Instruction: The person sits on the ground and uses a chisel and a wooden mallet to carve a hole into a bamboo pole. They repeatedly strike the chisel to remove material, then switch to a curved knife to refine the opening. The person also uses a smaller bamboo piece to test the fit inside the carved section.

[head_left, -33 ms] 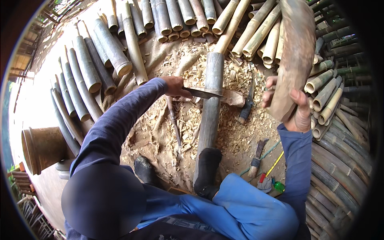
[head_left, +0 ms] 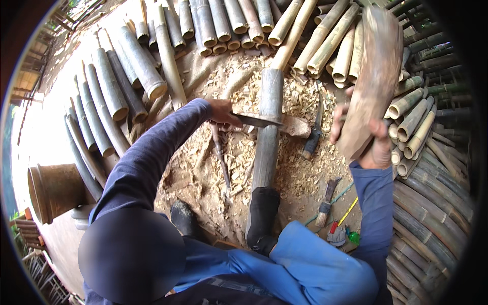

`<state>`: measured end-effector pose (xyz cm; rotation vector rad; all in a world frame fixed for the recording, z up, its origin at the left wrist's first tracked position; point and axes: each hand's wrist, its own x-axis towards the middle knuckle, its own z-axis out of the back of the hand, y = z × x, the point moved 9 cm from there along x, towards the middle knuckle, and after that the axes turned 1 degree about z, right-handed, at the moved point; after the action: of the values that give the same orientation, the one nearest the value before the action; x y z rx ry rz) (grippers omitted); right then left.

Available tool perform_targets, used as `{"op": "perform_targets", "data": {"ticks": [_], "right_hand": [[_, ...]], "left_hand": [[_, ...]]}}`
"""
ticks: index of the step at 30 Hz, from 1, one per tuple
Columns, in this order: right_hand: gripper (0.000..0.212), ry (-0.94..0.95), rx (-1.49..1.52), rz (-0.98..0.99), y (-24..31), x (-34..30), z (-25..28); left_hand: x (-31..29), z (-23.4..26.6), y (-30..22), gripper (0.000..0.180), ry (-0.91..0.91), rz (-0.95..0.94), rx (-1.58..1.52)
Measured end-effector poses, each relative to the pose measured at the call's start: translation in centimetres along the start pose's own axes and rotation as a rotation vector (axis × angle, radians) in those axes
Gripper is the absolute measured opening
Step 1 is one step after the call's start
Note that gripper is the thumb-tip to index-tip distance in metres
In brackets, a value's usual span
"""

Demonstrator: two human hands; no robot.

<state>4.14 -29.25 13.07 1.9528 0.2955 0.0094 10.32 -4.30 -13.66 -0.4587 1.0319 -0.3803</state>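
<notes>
A grey-green bamboo pole lies in front of me across a short wooden block. My sock-covered foot presses on its near part. My left hand is closed around a knife's handle, hidden in the fingers. The knife's blade lies crosswise over the pole. Off to the right, my right hand grips a thick wooden club near its lower end. The club is raised, apart from the knife, and blurred by motion.
Wood chips cover the ground. A pointed tool lies left of the pole, a dark-handled knife and a brush to its right. Cut bamboo tubes ring the area. A brown bucket lies tipped at left.
The club and my right hand have shifted slightly lower in the view and a little to the left. The knife, my left hand and the bamboo pole stay nearly in place.
</notes>
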Motion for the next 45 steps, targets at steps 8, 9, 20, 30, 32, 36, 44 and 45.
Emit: {"op": "perform_targets", "data": {"ticks": [8, 9, 20, 30, 32, 36, 44, 45], "right_hand": [[0.061, -0.209, -0.125, -0.282, -8.4, -3.9, 8.5], [0.059, -0.220, -0.127, -0.325, -9.0, -4.5, 8.8], [0.052, -0.283, -0.342, -0.374, -9.7, -5.6, 10.0], [0.061, -0.170, -0.431, -0.368, -10.8, -5.3, 9.2], [0.058, -0.119, -0.502, -0.300, -10.7, -5.0, 9.3], [0.056, 0.078, -1.170, -0.047, -8.3, -4.3, 5.6], [0.050, 1.067, -2.101, 0.475, -14.5, -1.3, 3.6], [0.056, 1.027, -2.069, 0.340, -14.8, -2.3, 3.1]], "left_hand": [[-3.5, 7.8, -9.3, 0.033, -0.280, -0.055, 0.795], [-4.5, 9.0, -10.3, 0.023, -0.528, -0.177, 0.930], [-11.1, -6.3, -3.3, 0.031, -0.602, -0.102, 0.304], [-10.8, -6.8, -3.2, 0.031, -0.644, -0.120, 0.276], [-10.9, -6.7, -3.5, 0.025, -0.656, -0.142, 0.283], [-10.3, -6.9, -2.9, 0.011, -0.612, -0.079, 0.317], [-8.2, -7.2, -1.9, 0.009, -0.586, -0.050, 0.346], [-8.2, -7.5, -1.6, 0.008, -0.582, -0.018, 0.398]]}}
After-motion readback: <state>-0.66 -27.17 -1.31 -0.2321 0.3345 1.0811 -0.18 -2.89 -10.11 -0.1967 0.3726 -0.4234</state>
